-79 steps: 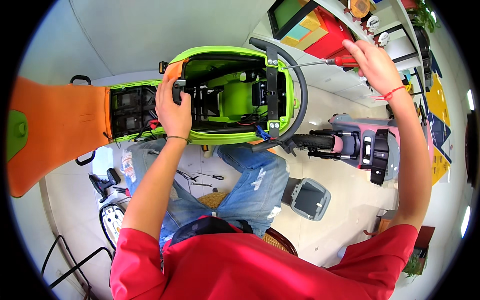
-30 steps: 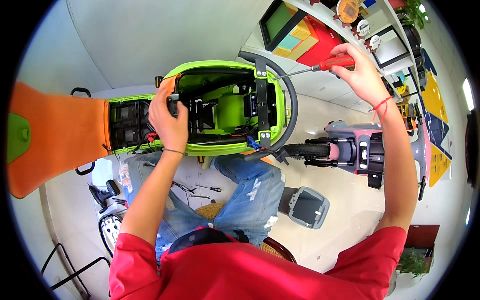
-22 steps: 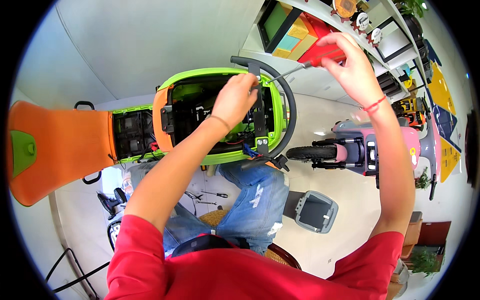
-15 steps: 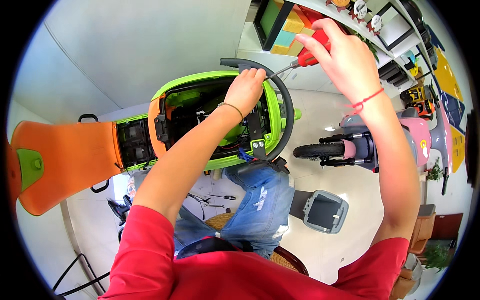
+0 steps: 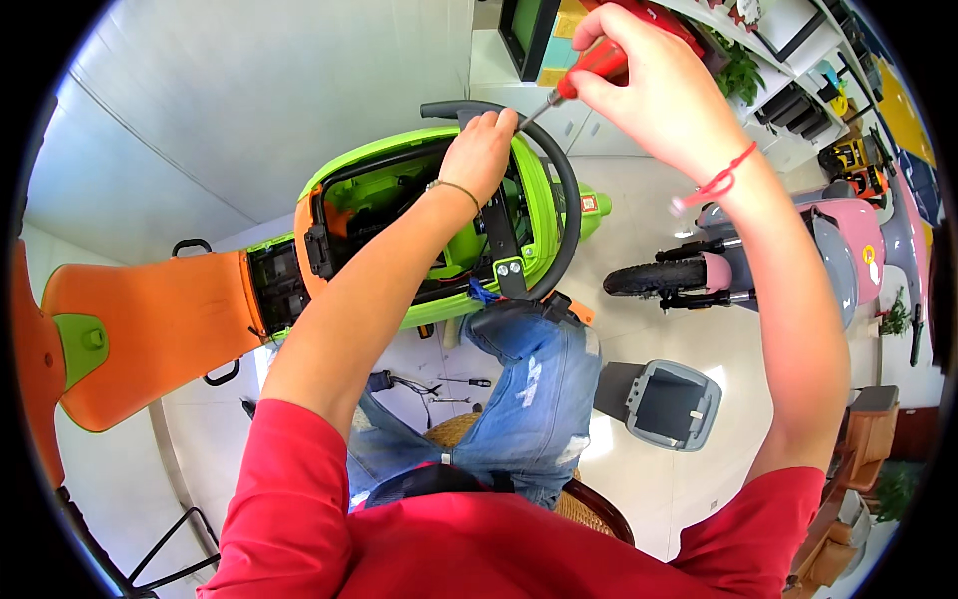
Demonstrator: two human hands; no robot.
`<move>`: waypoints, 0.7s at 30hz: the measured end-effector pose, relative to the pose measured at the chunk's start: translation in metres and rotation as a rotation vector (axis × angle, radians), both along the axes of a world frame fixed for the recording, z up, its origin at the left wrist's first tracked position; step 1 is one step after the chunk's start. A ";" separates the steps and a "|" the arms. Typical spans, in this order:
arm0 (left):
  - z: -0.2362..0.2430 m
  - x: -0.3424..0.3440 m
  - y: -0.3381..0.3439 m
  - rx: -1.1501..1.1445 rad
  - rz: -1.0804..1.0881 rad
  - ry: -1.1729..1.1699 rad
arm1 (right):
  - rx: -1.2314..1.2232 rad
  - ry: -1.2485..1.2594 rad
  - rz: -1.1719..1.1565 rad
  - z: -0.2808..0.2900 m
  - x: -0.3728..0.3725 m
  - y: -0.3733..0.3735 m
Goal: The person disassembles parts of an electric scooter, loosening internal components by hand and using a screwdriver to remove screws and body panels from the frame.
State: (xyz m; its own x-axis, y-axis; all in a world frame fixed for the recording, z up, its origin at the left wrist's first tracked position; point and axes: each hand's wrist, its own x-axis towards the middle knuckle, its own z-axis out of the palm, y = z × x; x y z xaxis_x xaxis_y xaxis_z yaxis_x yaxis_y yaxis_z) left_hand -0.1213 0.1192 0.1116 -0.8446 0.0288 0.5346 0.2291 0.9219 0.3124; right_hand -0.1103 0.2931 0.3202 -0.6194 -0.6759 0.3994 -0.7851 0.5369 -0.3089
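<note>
A green and orange scooter body (image 5: 354, 160) lies before me with its open compartment facing up. A dark curved rail (image 5: 567, 215) wraps around its right end, joined to a black bracket (image 5: 504, 240). My left hand (image 5: 479, 153) is closed at the bracket's far end, beside the rail; what its fingers hold is hidden. Fingers of my right hand (image 5: 654, 90) close around the red handle of a screwdriver (image 5: 599, 66), up and to the right. The screwdriver's shaft slants down left, its tip hidden by my left fingertips.
The orange seat (image 5: 165, 334) is swung out to the left. On the floor lie a grey bin-like container (image 5: 674, 404) and several tools and cables (image 5: 429, 389). A pink scooter (image 5: 838, 250) stands at right, its front wheel (image 5: 654, 278) toward me. Shelves (image 5: 768, 60) line the far right.
My right hand's fingers have gone from spread around the handle to closer around it. The whole view has shifted slightly; my left hand stays at the bracket.
</note>
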 end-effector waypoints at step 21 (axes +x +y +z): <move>0.000 0.000 0.008 -0.100 0.100 -0.024 | -0.150 0.156 0.094 -0.030 0.004 0.020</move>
